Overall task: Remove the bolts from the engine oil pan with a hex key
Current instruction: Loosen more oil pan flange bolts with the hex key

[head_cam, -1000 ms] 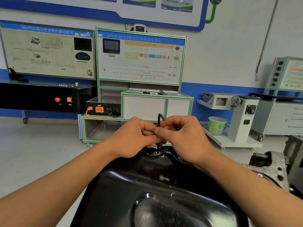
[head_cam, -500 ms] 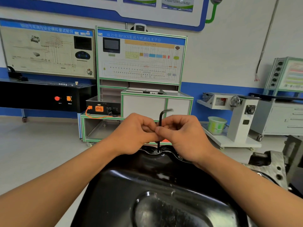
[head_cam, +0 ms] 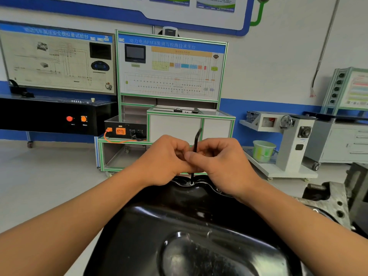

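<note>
Two hands, left hand [head_cam: 165, 156] and right hand [head_cam: 221, 160], pinch an upright hex key [head_cam: 195, 148] seated in an oil pan [head_cam: 179, 226] rim bolt [head_cam: 191, 183]. Its bent top has swung from pointing right half a second ago to nearly edge-on, so the bolt is likely unscrewing.

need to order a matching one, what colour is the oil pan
Glossy black; the oil pan shows best in the head view.

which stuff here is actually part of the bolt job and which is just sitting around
Part of the job:
- hex key, upright, pinched by the left hand and right hand
- bolt under its tip
- black oil pan

Just around:
- green bucket
- training board
- black box with orange plugs
</note>
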Tool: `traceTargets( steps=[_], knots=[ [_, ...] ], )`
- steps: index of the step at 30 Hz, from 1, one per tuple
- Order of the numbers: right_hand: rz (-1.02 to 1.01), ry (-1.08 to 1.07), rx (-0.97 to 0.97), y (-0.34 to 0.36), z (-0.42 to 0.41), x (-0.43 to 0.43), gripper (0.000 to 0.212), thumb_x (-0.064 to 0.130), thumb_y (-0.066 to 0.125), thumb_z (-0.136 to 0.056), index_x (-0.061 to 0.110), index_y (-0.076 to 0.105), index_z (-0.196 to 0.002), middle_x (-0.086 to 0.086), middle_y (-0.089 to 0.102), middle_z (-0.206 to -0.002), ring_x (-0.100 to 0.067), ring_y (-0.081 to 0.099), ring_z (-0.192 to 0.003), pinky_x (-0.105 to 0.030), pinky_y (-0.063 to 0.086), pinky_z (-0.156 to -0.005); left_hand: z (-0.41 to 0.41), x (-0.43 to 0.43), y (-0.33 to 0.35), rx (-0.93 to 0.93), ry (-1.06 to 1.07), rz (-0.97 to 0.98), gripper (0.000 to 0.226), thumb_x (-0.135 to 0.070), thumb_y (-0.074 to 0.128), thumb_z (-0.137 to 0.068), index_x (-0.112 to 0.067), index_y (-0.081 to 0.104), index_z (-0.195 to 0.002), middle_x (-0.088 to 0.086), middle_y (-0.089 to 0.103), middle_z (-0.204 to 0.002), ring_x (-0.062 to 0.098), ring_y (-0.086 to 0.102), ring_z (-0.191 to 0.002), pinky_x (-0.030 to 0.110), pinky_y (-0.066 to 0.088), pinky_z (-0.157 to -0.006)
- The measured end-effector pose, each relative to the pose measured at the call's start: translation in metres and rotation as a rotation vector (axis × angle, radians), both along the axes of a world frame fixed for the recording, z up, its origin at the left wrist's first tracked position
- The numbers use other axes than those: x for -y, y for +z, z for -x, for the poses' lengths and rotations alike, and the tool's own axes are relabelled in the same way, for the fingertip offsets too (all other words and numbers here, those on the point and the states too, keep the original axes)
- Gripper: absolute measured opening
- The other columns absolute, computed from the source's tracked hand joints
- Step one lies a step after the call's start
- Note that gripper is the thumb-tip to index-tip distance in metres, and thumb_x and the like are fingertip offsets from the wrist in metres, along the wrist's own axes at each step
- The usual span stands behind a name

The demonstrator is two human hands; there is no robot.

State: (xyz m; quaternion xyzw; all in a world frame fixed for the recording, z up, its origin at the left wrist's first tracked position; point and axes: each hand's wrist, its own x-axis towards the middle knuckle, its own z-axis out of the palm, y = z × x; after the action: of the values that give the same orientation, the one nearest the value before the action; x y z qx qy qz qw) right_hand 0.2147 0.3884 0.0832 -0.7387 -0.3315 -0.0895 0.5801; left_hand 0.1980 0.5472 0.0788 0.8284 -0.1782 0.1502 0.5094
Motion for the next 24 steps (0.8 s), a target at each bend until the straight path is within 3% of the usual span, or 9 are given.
traceTargets(
  steps=[2, 5, 8, 11, 15, 18, 24],
  knots=[
    [-0.019, 0.026, 0.009, 0.0001, 0.0000, 0.0009, 0.026, 0.007, 0.079, -0.082, 0.021, 0.072, -0.062, 0.002, 0.059, -0.054, -0.006, 0.051, -0.053, -0.017, 0.043, -0.053, 0.0003, -0.0016, -0.0011, 0.003, -0.035, -0.007, 0.030, -0.001, 0.082, -0.075, -0.021, 0.066, -0.058, -0.006, 0.061, -0.057, 0.007, 0.052, -0.058, 0.018, 0.045, -0.061],
    [-0.051, 0.084, -0.014, 0.0007, 0.0018, 0.0032, 0.008, 0.009, 0.077, -0.084, 0.010, 0.079, -0.077, -0.011, 0.073, -0.067, -0.013, 0.063, -0.058, -0.022, 0.053, -0.057, 0.0048, -0.0044, -0.0024, -0.024, -0.135, -0.003, 0.020, -0.001, 0.074, -0.083, -0.021, 0.078, -0.083, -0.001, 0.077, -0.079, 0.007, 0.069, -0.075, 0.022, 0.056, -0.076],
    [-0.062, 0.091, -0.037, -0.0013, 0.0003, 0.0044, 0.009, 0.012, 0.078, -0.083, 0.004, 0.079, -0.080, -0.018, 0.070, -0.066, -0.018, 0.058, -0.053, -0.024, 0.051, -0.051, 0.0049, -0.0055, -0.0021, -0.060, -0.143, -0.030, 0.017, -0.003, 0.072, -0.085, -0.019, 0.078, -0.086, 0.002, 0.077, -0.077, 0.005, 0.068, -0.067, 0.021, 0.057, -0.062],
    [-0.055, 0.049, -0.008, -0.0027, -0.0023, 0.0024, 0.011, 0.012, 0.081, -0.080, 0.003, 0.077, -0.076, -0.020, 0.065, -0.063, -0.015, 0.054, -0.056, -0.024, 0.048, -0.055, 0.0017, -0.0060, -0.0004, -0.049, -0.058, -0.051, 0.016, -0.006, 0.081, -0.077, -0.020, 0.078, -0.071, 0.003, 0.071, -0.063, 0.008, 0.057, -0.055, 0.021, 0.051, -0.051],
    [-0.086, 0.100, -0.002, -0.0027, -0.0028, 0.0034, 0.009, 0.010, 0.078, -0.084, 0.005, 0.079, -0.077, -0.011, 0.074, -0.070, -0.016, 0.064, -0.062, -0.026, 0.053, -0.060, 0.0029, -0.0050, -0.0009, -0.072, -0.057, 0.011, 0.008, -0.006, 0.082, -0.076, -0.011, 0.079, -0.080, 0.008, 0.075, -0.072, 0.011, 0.063, -0.060, 0.023, 0.052, -0.051],
    [-0.103, 0.134, 0.062, -0.0027, 0.0005, 0.0054, 0.011, 0.007, 0.074, -0.088, 0.010, 0.080, -0.080, 0.000, 0.075, -0.069, -0.005, 0.068, -0.062, -0.016, 0.052, -0.057, 0.0053, -0.0036, -0.0011, -0.058, -0.101, 0.047, 0.018, -0.003, 0.079, -0.076, -0.019, 0.080, -0.085, 0.008, 0.077, -0.081, 0.012, 0.069, -0.070, 0.024, 0.057, -0.059],
    [-0.079, 0.085, 0.189, -0.0035, 0.0039, 0.0060, 0.008, 0.010, 0.075, -0.087, 0.013, 0.080, -0.082, 0.010, 0.071, -0.066, 0.000, 0.064, -0.063, -0.013, 0.047, -0.059, 0.0072, -0.0004, 0.0000, -0.013, -0.121, 0.061, 0.019, 0.003, 0.077, -0.078, -0.017, 0.079, -0.079, 0.007, 0.075, -0.074, 0.013, 0.065, -0.069, 0.024, 0.058, -0.064]
  ],
)
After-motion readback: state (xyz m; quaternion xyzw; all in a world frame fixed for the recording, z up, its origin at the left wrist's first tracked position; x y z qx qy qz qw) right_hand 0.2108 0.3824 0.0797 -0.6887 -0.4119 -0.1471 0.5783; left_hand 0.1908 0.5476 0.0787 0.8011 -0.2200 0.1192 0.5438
